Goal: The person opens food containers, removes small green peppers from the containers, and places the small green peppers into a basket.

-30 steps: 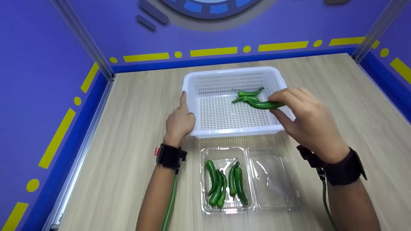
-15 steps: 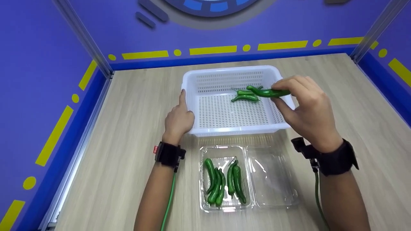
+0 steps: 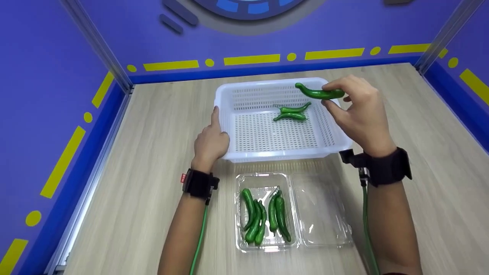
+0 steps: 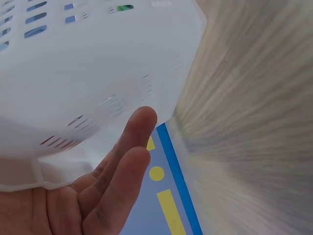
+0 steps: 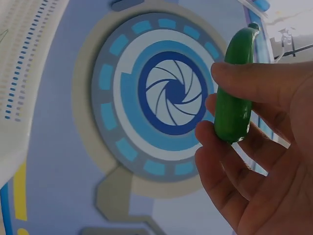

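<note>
Pinching a pepper (image 3: 313,94) near the basket (image 3: 282,154) with the right hand (image 3: 363,109), touching the basket with the left hand (image 3: 211,143) (straight-fingered); likely transferring, next needing steady carriage.

Glossy, smooth peppers (image 3: 315,94); satiny plastic basket (image 3: 282,154); shiny clear-plastic box (image 3: 323,212); matt wood-look table (image 3: 153,133).

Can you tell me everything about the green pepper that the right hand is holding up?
The pepper is long, green, smooth and shiny, with a gentle curve and one thinner, bent end. The right hand pinches it between thumb and fingers, up in the air. In the head view it lies sideways, bent end pointing left, over the basket's far right corner.
</note>
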### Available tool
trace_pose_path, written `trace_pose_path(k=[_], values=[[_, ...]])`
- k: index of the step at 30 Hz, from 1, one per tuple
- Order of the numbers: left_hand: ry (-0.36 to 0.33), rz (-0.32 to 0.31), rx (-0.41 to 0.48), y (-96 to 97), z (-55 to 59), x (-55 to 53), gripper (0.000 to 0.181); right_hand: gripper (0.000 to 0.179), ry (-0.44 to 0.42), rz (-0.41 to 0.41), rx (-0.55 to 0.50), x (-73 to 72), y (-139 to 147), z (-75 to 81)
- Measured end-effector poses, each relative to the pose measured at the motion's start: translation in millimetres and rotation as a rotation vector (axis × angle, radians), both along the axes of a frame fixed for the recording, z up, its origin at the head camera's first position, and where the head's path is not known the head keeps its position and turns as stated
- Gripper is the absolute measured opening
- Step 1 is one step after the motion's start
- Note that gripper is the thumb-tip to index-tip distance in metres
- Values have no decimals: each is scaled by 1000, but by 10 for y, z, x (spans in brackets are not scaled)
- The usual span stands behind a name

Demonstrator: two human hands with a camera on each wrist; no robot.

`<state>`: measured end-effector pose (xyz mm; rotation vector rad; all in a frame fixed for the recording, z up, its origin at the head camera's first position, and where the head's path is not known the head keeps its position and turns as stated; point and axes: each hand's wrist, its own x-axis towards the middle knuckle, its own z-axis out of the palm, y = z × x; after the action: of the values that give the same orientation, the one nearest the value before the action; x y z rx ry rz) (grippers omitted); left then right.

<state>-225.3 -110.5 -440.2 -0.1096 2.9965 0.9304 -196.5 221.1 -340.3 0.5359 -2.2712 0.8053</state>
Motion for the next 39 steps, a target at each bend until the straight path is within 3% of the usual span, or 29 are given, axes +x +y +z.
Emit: trace_pose_path(k=[13, 20, 26, 33, 39], values=[[2, -1, -1, 28, 8, -4, 82, 25, -95, -40, 92, -305, -16, -213], [6, -6, 4, 64, 60, -11, 82, 23, -132, -57, 114, -426, -29, -175], [8, -9, 0, 54, 88, -11, 82, 23, -163, 4, 125, -554, -60, -191], [1, -3, 5, 27, 39, -1, 82, 24, -250, 54, 129, -742, -93, -274], [-9, 7, 9, 7, 17, -4, 82, 25, -401, 99, 188, -920, -103, -455]])
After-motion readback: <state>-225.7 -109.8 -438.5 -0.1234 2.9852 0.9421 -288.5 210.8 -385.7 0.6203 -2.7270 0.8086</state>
